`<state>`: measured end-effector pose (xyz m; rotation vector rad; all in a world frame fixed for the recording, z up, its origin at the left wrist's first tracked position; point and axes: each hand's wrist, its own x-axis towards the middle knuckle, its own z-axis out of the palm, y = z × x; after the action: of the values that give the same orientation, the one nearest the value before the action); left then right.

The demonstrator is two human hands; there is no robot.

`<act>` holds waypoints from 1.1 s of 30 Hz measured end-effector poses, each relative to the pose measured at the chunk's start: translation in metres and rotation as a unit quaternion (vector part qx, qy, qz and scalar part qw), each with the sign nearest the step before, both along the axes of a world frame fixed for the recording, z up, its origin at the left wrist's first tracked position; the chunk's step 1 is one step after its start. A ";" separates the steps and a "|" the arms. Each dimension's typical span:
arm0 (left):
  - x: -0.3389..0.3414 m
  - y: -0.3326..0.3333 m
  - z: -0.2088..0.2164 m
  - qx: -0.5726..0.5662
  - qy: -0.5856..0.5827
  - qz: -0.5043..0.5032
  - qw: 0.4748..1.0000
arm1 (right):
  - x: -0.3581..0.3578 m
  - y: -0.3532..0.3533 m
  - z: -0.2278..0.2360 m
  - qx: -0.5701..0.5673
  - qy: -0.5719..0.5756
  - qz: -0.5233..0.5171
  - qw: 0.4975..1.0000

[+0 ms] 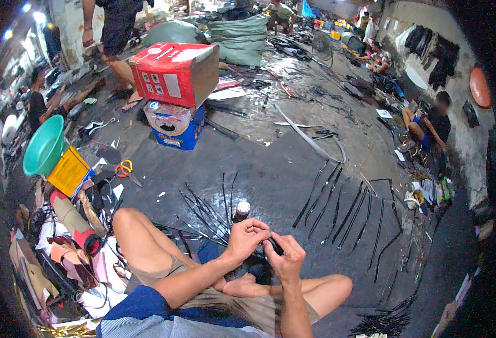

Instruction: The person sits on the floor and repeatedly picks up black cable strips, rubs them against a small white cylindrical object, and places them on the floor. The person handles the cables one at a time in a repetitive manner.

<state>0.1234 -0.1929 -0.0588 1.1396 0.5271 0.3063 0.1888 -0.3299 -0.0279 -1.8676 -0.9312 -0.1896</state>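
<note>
A wide grey floor (231, 149), scuffed and littered, runs out around a red carton (163, 76), the landmark here. Just behind the carton stands a bulging pale green sack (239, 40). The carton rests on a smaller blue box (177, 134), perhaps stacked to spare floor space. Left of the carton and nearer the viewer, a green basin (43, 146) tilts above a yellow box (70, 172).

Right of the carton and nearer, thin black strips (348, 213) lie in a loose row, mostly apart, seemingly spaced so they do not tangle.

In front of the carton and slightly right, two bare hands meet, fingertips close together. The right hand (287, 258) pinches a small black piece (275, 245) between thumb and fingers, likely to steady it for fine work. The left hand (248, 239) has its fingertips drawn narrow beside it; whether they grip anything, I cannot tell.

Orange-handled scissors (125, 168) lie in front of the carton, slightly left.
</note>
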 end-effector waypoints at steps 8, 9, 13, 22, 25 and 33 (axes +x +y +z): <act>-0.023 -0.002 0.023 -0.127 -0.102 0.059 0.985 | -0.009 0.017 0.028 0.027 -0.069 0.022 0.997; -0.021 -0.002 0.026 -0.122 -0.100 0.071 0.985 | -0.009 0.015 0.029 0.010 -0.081 0.025 0.996; -0.019 0.003 0.034 -0.064 -0.056 0.073 0.994 | -0.013 0.014 0.025 0.005 -0.092 0.024 0.995; -0.028 0.003 0.027 -0.247 -0.139 0.028 0.958 | -0.012 0.018 0.031 0.038 -0.070 0.031 0.996; -0.029 -0.002 0.023 -0.242 -0.173 0.030 0.954 | -0.011 0.017 0.038 0.049 -0.077 0.037 0.995; -0.030 0.029 0.038 -0.138 -0.193 0.049 0.970 | -0.020 0.013 0.050 0.014 -0.117 0.073 0.990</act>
<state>0.0929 -0.1636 -0.0207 0.7595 0.2708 0.5123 0.1686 -0.3164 0.0220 -1.7680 -1.2159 -0.3362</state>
